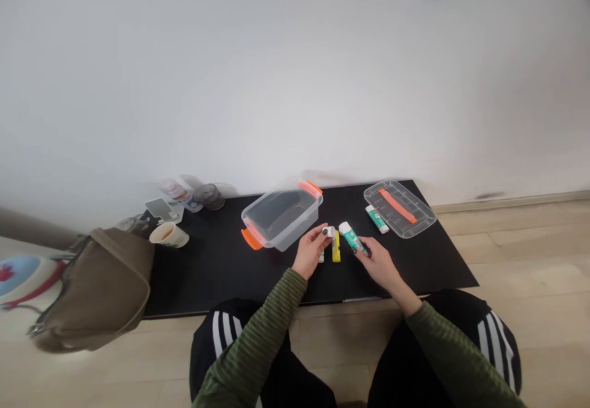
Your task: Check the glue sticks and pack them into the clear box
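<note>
Left to right, lower half of frame. Lower left: olive canvas shoulder bag (94, 291), overlapping the left end of a black tabletop board (198, 279). On the board beside it, a paper cup (169, 235) with a brown drink; behind that, near the wall, a white labelled bottle (179, 194) on its side. Centre: clear plastic box (276, 214) with orange latches.

Left hand (316, 249), lower centre: fingers and thumb together around a white-capped tube (329, 231), dark end showing at top. Cannot tell whether the pale piece (321, 258) below the hand belongs to it. Yellow glue stick (336, 247) on the board between the hands, apparently untouched. Right hand (375, 265): clamped on the lower barrel of a teal-and-white glue stick (351, 237), white end tilted toward upper left. Hands near, not touching.

Far right: second green-and-white stick (377, 219) lying on the board, beside a clear lid (399, 208) with an orange strip.

Note: in my judgement, a low, firm barrel hold suits this work, with both tubes kept clear of the yellow stick.
</note>
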Tool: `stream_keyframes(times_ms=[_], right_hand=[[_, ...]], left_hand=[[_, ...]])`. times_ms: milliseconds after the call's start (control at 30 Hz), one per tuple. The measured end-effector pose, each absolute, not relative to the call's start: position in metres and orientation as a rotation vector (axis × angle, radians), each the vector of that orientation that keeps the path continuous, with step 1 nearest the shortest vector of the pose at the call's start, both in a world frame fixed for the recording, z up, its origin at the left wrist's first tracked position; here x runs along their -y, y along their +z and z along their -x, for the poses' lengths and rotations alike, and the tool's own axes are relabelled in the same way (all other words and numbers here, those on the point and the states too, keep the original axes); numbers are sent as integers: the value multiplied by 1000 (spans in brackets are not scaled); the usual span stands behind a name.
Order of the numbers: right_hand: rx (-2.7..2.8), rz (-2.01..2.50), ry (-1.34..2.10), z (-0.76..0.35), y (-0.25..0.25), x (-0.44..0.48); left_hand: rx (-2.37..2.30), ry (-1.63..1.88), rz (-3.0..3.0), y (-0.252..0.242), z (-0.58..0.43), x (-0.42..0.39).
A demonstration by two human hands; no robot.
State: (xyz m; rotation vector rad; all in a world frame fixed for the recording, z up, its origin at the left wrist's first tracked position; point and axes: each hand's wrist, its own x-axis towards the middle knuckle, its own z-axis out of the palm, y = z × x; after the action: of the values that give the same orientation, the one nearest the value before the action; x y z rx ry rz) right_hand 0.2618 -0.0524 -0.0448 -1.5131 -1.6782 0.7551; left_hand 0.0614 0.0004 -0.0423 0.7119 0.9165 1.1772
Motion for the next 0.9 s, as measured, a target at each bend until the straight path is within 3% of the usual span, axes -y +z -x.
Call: stream_keyframes(times_ms=[400, 900], right_hand=[[1830, 1414, 683, -257, -41, 58], [1809, 1399, 555, -257, -36, 62]], left_hand=[[-898, 1197, -730, -30, -64, 4], [-1068, 1165, -1210, -27, -57, 9]])
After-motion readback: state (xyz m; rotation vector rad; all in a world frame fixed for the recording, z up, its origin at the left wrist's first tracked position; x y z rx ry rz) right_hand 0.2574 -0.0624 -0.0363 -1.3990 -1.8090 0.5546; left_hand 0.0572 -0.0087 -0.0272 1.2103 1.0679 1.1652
